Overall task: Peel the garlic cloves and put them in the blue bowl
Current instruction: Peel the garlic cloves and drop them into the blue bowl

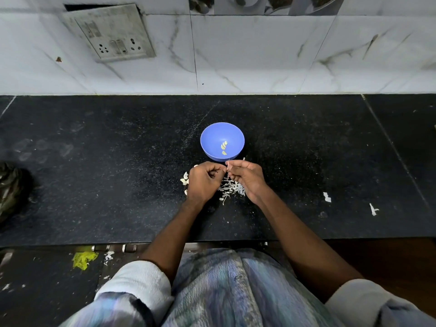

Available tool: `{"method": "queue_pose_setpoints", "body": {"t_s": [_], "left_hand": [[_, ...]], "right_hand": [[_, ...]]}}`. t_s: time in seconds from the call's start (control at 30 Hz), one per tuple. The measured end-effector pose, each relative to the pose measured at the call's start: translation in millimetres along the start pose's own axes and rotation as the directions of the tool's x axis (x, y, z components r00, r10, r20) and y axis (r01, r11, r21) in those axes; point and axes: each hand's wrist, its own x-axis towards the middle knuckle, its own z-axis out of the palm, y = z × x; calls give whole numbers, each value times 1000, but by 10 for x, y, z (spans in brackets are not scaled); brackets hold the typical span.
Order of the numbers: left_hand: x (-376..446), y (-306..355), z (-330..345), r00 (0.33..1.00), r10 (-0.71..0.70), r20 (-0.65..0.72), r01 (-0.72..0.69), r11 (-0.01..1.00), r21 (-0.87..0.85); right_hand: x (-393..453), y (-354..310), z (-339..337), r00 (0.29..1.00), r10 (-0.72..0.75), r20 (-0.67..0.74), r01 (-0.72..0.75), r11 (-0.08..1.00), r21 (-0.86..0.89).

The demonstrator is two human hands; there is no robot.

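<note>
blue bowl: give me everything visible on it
The blue bowl is small, round, plain and matte, plastic by its look, with no markings. It stands upright on the black speckled counter, near the middle, just beyond the two hands. A few pale yellowish peeled garlic cloves lie on its inner bottom; the rest of the inside is bare. Neither hand touches it, as far as the view shows.

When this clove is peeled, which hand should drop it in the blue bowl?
Probably the right hand. Its fingertips sit just below the blue bowl's near rim, a bit closer than the left hand. Which hand holds the clove is hidden.
</note>
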Motion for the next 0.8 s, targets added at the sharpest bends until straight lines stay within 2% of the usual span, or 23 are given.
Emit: {"method": "queue_pose_setpoints", "body": {"t_s": [0.17,0.37,0.57,0.8], "left_hand": [[-11,-9,-9,999,44,6,-44,995,94],[-17,-13,-25,999,20,32,-26,986,168],[-9,17,-17,999,-33,43,27,991,129],[21,14,-1,996,-84,-14,85,995,61]], "right_hand": [[-17,-21,31,999,48,14,-48,999,20],[-24,-38,45,994,94,52,-96,994,52],[-9,-39,14,984,138,116,-150,984,95],[-32,-42,-15,980,134,144,-144,988,60]]}}
